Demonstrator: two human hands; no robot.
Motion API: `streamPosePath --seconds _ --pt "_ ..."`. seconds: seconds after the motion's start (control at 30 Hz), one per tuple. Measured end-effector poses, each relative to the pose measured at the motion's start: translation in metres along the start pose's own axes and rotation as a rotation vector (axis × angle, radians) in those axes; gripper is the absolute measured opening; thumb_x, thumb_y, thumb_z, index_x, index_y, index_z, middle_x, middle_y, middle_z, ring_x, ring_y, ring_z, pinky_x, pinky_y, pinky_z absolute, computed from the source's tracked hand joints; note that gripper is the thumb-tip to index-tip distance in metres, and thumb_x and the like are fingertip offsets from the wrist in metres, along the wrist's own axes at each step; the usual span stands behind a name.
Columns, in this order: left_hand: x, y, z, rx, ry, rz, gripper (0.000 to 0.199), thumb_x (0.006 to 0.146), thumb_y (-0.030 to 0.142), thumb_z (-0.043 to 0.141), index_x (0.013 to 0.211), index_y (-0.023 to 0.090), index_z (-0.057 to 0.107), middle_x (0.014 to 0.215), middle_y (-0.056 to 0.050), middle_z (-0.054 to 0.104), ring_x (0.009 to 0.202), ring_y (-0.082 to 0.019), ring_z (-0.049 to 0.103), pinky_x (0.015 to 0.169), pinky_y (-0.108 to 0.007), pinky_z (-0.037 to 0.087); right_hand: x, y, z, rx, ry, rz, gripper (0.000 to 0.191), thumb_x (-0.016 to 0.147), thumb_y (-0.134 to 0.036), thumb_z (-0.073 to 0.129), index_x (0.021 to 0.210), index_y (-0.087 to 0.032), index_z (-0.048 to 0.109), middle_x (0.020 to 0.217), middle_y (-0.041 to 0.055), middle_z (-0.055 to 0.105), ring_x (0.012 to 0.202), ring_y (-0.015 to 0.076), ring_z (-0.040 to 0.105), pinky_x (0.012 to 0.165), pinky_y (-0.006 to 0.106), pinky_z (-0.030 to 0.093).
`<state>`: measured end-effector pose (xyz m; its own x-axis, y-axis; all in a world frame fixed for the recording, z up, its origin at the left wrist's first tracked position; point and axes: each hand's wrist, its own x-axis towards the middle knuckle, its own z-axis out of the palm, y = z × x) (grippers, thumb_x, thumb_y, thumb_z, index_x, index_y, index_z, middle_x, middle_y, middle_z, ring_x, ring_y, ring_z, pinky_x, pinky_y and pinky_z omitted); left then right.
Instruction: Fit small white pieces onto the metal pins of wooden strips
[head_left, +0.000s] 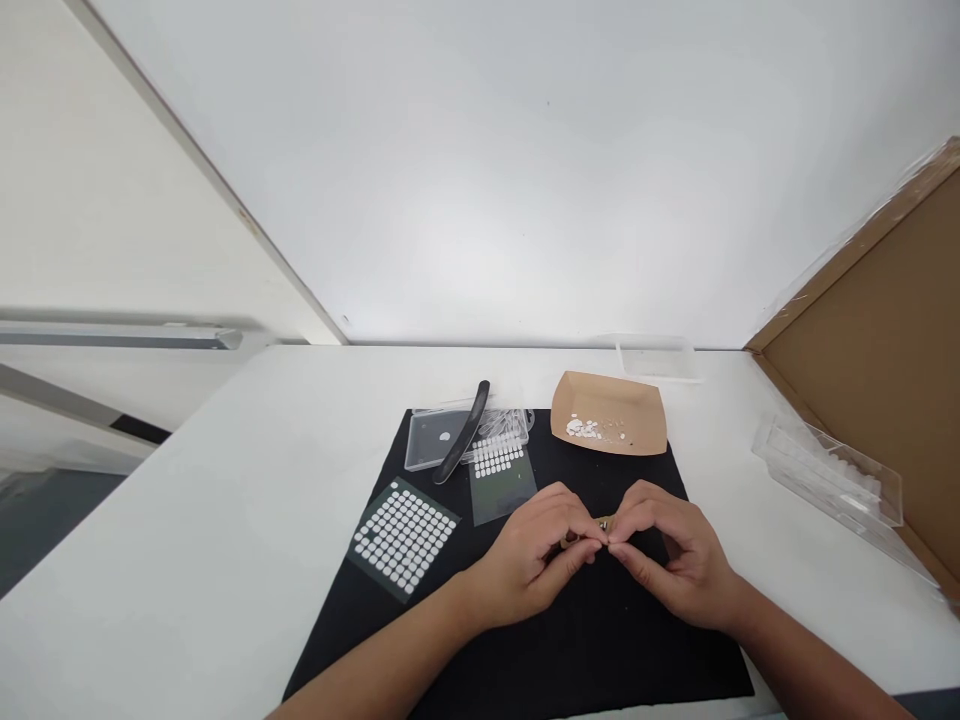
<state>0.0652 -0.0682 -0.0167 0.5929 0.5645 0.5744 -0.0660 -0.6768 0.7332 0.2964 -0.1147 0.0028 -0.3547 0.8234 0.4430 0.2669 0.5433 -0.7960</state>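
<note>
Grip pinched narrow, left hand [541, 548] and right hand [681, 560] hold a small brownish piece [603, 522], partly hidden, over the flat black mat [637, 660].

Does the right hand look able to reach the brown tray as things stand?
Likely yes: the brown tray lies beyond the right hand, and only the mat shows between them, though that hand seems to pinch a small item.

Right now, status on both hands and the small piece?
Left hand, right hand: pinching at small piece, mostly hidden. Black mat beneath. Cardboard tray beyond, not blocking.
</note>
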Motion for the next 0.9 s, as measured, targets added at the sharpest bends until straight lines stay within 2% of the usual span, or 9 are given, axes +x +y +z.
streamPosePath --seconds 0.07,0.17,0.3,0.5,0.7,0.9 --pt "0.0 -0.002 0.0 0.051 0.008 -0.003 0.019 0.104 0.01 0.058 0.115 0.021 0.068 0.084 -0.003 0.073 0.083 -0.018 0.062 0.08 -0.032 0.051 0.001 0.001 -0.006 -0.085 0.023 -0.008 0.012 0.1 -0.015 0.069 0.106 -0.026 0.071 0.094 0.0034 0.073 0.085 0.0193 0.069 0.073 0.034 0.059" --pt "-0.001 -0.006 0.002 0.197 0.06 -0.032 0.017 0.1 0.017 0.068 0.117 0.021 0.069 0.088 -0.004 0.073 0.087 -0.02 0.063 0.083 -0.036 0.052 0.002 0.006 -0.017 -0.337 0.046 -0.076 0.012 0.1 -0.016 0.069 0.106 -0.026 0.071 0.096 0.005 0.072 0.087 0.0215 0.068 0.074 0.037 0.057" --pt "-0.003 -0.009 0.011 0.391 0.036 -0.096 0.035 0.092 0.032 0.082 0.122 0.018 0.069 0.106 -0.011 0.07 0.103 -0.027 0.06 0.091 -0.043 0.054 0.002 0.014 -0.026 -0.548 -0.05 -0.098 0.009 0.102 -0.016 0.067 0.107 -0.024 0.069 0.099 0.0058 0.072 0.09 0.0222 0.067 0.079 0.039 0.055" --pt "-0.007 -0.014 0.023 0.444 -0.057 -0.18 0.027 0.092 0.023 0.079 0.117 0.017 0.071 0.113 -0.011 0.07 0.112 -0.029 0.056 0.1 -0.046 0.053 0.001 0.014 -0.018 -0.565 -0.208 -0.013 0.009 0.102 -0.016 0.063 0.096 -0.021 0.066 0.096 0.0055 0.07 0.085 0.0216 0.064 0.076 0.038 0.049" --pt "-0.005 -0.018 0.027 0.414 -0.092 -0.212 0.006 0.099 0.02 0.069 0.104 0.02 0.072 0.105 -0.009 0.072 0.106 -0.027 0.056 0.095 -0.045 0.052 0.001 0.014 -0.015 -0.576 -0.212 0.006 0.01 0.102 -0.015 0.063 0.094 -0.02 0.066 0.091 0.0042 0.069 0.082 0.0205 0.062 0.075 0.038 0.048" --pt "-0.003 -0.021 0.028 0.392 -0.066 -0.207 0.008 0.101 0.017 0.065 0.098 0.019 0.073 0.098 -0.008 0.073 0.102 -0.026 0.055 0.094 -0.046 0.05 0.001 0.015 -0.014 -0.565 -0.215 0.01 0.009 0.102 -0.016 0.063 0.096 -0.021 0.067 0.091 0.0043 0.069 0.083 0.0211 0.064 0.077 0.039 0.049"
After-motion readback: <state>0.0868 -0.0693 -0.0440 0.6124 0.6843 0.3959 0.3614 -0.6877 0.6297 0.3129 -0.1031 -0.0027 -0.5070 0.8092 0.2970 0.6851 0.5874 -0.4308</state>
